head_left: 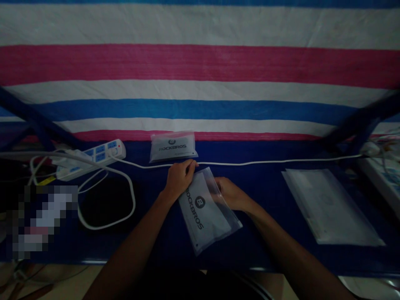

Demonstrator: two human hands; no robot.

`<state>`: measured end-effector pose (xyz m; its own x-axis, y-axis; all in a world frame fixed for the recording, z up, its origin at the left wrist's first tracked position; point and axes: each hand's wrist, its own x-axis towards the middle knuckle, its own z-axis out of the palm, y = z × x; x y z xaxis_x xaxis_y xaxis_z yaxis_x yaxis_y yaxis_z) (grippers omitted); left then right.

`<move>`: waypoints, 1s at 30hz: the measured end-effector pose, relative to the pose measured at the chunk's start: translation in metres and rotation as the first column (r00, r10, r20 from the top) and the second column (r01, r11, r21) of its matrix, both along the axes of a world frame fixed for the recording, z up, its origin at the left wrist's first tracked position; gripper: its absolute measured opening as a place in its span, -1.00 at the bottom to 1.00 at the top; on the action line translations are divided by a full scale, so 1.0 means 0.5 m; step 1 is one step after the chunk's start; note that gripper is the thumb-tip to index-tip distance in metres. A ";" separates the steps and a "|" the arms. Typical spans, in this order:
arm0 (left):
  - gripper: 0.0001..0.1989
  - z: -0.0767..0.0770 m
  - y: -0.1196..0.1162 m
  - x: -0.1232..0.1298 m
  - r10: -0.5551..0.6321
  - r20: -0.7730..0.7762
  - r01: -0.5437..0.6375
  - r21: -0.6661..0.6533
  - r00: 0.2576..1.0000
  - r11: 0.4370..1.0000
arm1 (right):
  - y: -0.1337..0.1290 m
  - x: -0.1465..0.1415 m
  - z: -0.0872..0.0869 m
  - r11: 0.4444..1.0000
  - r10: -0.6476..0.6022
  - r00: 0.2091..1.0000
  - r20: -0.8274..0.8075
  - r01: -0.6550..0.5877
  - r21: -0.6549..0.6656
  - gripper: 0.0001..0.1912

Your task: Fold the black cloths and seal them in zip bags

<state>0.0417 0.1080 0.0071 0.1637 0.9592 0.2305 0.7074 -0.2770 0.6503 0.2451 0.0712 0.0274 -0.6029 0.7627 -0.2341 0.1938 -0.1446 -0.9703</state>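
A frosted zip pouch (215, 218) printed with ROCKBROS lies slanted in front of me, over the dark blue tabletop (250, 254). My left hand (179, 177) is at its upper left edge, fingers curled inward. On the other side, my right hand (229, 192) grips the pouch's right edge near the zip, its fingers partly behind the clear plastic. What the left fingertips pinch is too small and dark to make out. Behind my left hand rests a second ROCKBROS pouch (173, 146).
Several flat clear pouches (334, 208) are stacked at the right. A white power strip (93, 156) with cables sits at the back left, beside a dark pad (106, 204). One white cable (265, 161) crosses the table. Striped sheeting (200, 62) hangs behind, between dark blue frame bars.
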 end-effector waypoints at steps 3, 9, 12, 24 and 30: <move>-0.62 -0.003 0.002 0.000 -0.024 -0.001 0.024 -0.014 1.000 1.000 | 0.006 0.009 -0.001 0.994 -0.074 0.995 -0.059 0.069 -0.080 -0.55; -0.57 -0.014 0.004 0.001 -0.045 -0.115 0.049 0.034 0.992 0.998 | 0.047 0.081 0.008 0.961 -0.273 0.961 0.033 0.275 -0.041 -0.51; -0.58 -0.014 0.003 0.000 -0.084 -0.145 0.088 0.023 0.986 0.996 | 0.066 0.121 0.016 0.902 -0.431 0.902 0.026 0.430 0.036 -0.52; -0.67 0.011 -0.013 0.013 -0.078 -0.097 0.103 0.277 0.992 0.955 | 0.071 0.106 0.017 0.752 -0.612 0.752 -0.246 0.649 0.112 -0.49; -0.71 0.047 -0.035 0.040 -0.136 0.174 0.081 0.295 0.975 0.952 | 0.062 0.089 0.020 0.745 -0.611 0.723 -0.322 0.663 0.074 -0.45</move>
<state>0.0616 0.0904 0.0307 0.1895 0.8281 0.5276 0.5337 -0.5379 0.6526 0.2898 0.1019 0.0373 0.0239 0.9993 0.0300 -0.1443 0.0331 -0.9890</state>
